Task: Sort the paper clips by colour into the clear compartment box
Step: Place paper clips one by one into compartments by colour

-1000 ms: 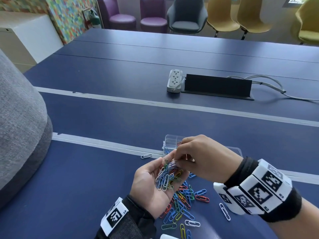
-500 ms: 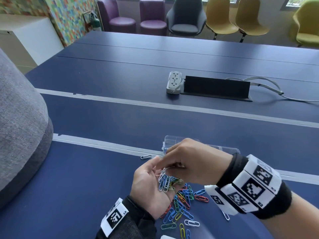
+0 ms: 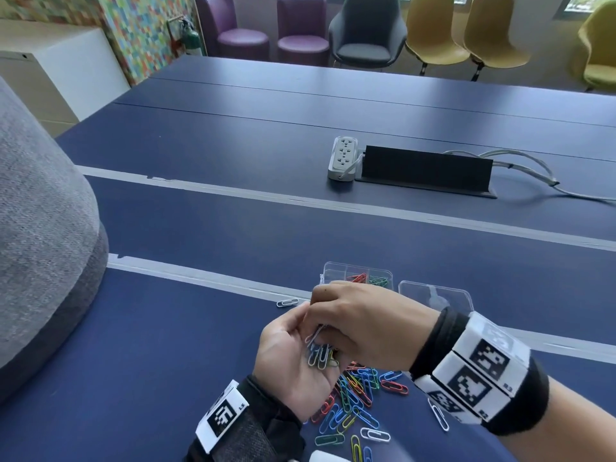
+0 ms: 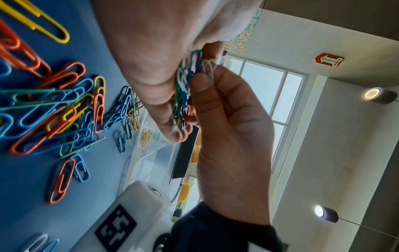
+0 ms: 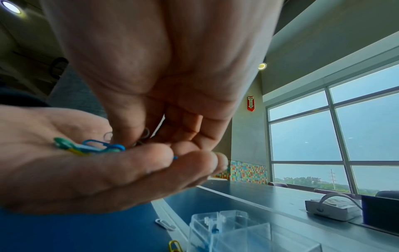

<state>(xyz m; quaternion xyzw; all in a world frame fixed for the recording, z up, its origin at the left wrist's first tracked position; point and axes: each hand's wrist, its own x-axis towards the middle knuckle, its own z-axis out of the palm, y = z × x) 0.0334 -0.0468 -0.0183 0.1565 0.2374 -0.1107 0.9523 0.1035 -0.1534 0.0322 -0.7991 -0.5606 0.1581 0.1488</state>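
- A handful of mixed paper clips (image 3: 320,353) is being cupped in the left hand (image 3: 293,358), palm up, fingers loosely curled round the bunch, above the near edge of the table (image 3: 233,228).
- A white clip (image 4: 209,68) is being pinched between thumb and fingertips of the right hand (image 3: 363,325), which is being held directly over the left palm, knuckles up.
- Key relation: the pinched clip is sitting at the fingertip end of the left palm, its long axis lying roughly along the left fingers; in the left wrist view it is touching a blue clip (image 4: 195,58) of the bunch, so whether it is free or snagged cannot be told.
- The clear compartment box (image 3: 358,276) is lying just beyond both hands, toward the far edge, lid open to the right; red and green clips are already being held in its compartments, and yellow ones show in the left wrist view.
- The right hand is judged nearer the box and better placed to carry the clip forward; which compartment takes white cannot be told.
- A loose pile (image 3: 353,398) of unsorted clips is lying on the table under and just behind the hands, at the near edge.
- One stray white clip (image 3: 287,302) is lying left of the box, another (image 3: 439,417) near the right wrist.
- Judgement: sorting is being done clip by clip; most is still left.
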